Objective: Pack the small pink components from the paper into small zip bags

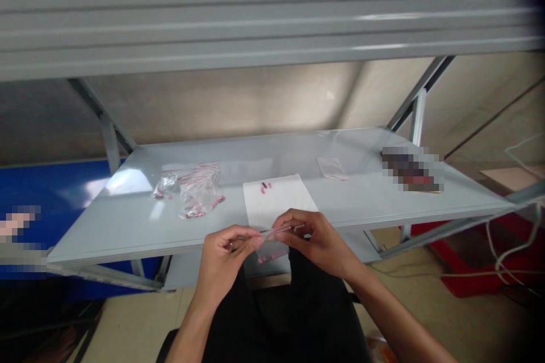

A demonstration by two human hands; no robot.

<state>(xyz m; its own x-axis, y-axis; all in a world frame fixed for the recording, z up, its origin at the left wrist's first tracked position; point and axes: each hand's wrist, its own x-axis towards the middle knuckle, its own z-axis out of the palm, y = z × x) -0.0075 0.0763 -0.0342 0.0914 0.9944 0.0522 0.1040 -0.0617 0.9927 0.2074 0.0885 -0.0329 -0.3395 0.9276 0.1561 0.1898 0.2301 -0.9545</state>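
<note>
Just in front of the shelf's near edge, a small clear zip bag (272, 250) hangs between both hands, with several small pink pieces at its bottom. My left hand (232, 249) is closed on one end of the bag's top edge, thumb against fingers. At the other end my right hand (313, 235) pinches the same edge. Beyond them lies a white sheet of paper (279, 204), and near its far side rest a few small pink and dark pieces (266, 186).
Filled zip bags (200, 190) lie on the grey shelf (128, 227) at left, beside another bag (167, 184). A flat clear bag (332, 168) and a pixelated object (411, 171) are at right. A ridged grey panel (255, 17) hangs above. A person's pixelated hand (17, 222) shows far left.
</note>
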